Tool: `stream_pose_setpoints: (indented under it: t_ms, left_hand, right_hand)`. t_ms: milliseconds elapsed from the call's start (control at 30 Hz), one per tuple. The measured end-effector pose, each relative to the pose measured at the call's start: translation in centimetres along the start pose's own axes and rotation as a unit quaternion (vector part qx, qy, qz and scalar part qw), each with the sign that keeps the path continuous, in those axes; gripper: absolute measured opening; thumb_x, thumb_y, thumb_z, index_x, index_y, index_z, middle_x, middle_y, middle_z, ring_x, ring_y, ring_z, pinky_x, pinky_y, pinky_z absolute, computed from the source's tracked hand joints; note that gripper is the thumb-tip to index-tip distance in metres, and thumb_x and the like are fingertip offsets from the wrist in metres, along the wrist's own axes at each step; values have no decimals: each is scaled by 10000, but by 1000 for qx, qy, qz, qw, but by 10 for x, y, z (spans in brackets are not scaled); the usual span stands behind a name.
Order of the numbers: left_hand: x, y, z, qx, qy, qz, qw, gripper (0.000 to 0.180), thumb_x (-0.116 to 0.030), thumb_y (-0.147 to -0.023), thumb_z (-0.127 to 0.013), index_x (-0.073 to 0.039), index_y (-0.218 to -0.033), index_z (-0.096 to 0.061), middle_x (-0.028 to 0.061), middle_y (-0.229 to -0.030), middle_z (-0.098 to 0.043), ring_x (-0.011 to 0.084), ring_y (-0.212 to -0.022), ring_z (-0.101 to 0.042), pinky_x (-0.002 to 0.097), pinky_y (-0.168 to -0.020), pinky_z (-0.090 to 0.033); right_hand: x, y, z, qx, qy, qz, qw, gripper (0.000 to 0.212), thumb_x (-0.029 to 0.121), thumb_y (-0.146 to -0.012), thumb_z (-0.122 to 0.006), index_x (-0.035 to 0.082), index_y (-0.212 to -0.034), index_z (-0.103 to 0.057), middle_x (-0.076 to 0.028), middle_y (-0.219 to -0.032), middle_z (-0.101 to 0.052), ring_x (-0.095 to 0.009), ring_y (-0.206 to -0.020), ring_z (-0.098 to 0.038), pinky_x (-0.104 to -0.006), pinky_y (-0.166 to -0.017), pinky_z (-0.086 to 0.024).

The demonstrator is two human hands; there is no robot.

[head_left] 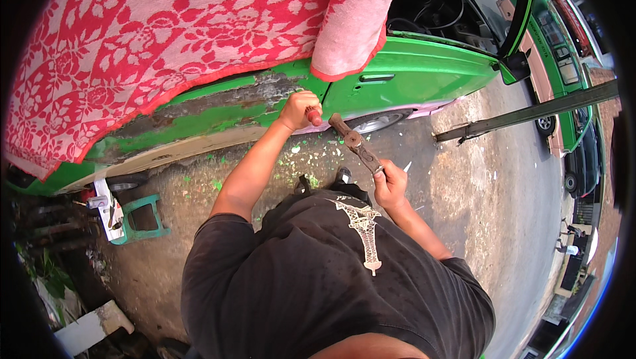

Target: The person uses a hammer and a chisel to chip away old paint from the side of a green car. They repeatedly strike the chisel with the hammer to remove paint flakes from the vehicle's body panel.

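Observation:
My left hand is closed around a tool with a red handle. Its butt end points back toward me, and its working end is hidden by the fist, close to the scraped side panel of a green vehicle. The panel shows bare grey and brown patches where paint is gone. In my right hand is a rusty brown hammer, gripped low. The hammer's upper end is a little to the right of the red handle, apart from it in this view.
A red and pink floral cloth covers the vehicle's upper left. Right of the panel is a green door. Paint flakes lie on the ground below. A green stool stands at left, a slanting post at right, with parked vehicles beyond.

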State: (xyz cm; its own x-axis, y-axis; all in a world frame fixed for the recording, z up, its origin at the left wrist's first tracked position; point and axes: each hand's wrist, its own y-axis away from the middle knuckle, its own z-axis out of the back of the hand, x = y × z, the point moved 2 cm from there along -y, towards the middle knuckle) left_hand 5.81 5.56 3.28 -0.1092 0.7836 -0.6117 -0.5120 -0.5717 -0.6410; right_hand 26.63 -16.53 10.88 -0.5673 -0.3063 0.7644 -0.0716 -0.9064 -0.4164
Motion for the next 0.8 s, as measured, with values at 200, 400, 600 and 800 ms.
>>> stream_pose_setpoints:
  t_ms: [200,400,600,800]
  left_hand:
    - [4,2,-5,-31,11,1,999,228,-49,-686,-663,-29,-582,-460,123,-579,-483,309,-561,-516,396,-537,-422]
    - [7,4,-2,-67,23,21,997,296,-27,-705,-653,-24,-580,-384,118,-562,-420,311,-536,-479,400,-513,-387]
    - [-3,25,-6,-50,11,47,998,301,-28,-695,-689,-21,-576,-412,124,-571,-440,310,-559,-478,404,-531,-398]
    - [-15,20,-2,-67,7,21,998,310,-18,-687,-690,-24,-583,-398,123,-571,-419,315,-546,-454,406,-536,-401]
  right_hand:
    - [-17,-6,-12,45,64,-2,997,179,198,-906,-673,22,-911,-644,-140,-663,-587,-315,-545,-585,-380,-515,-451]
    - [-30,6,-20,87,103,-82,987,188,238,-919,-669,50,-926,-658,-135,-647,-601,-329,-546,-590,-393,-517,-452]
    - [-24,16,-5,22,20,-104,994,190,199,-933,-659,10,-921,-653,-101,-588,-561,-176,-497,-527,-324,-497,-414]
    - [-29,12,0,1,2,-137,991,183,171,-934,-655,-12,-926,-656,-47,-581,-500,-100,-522,-449,-283,-495,-371]
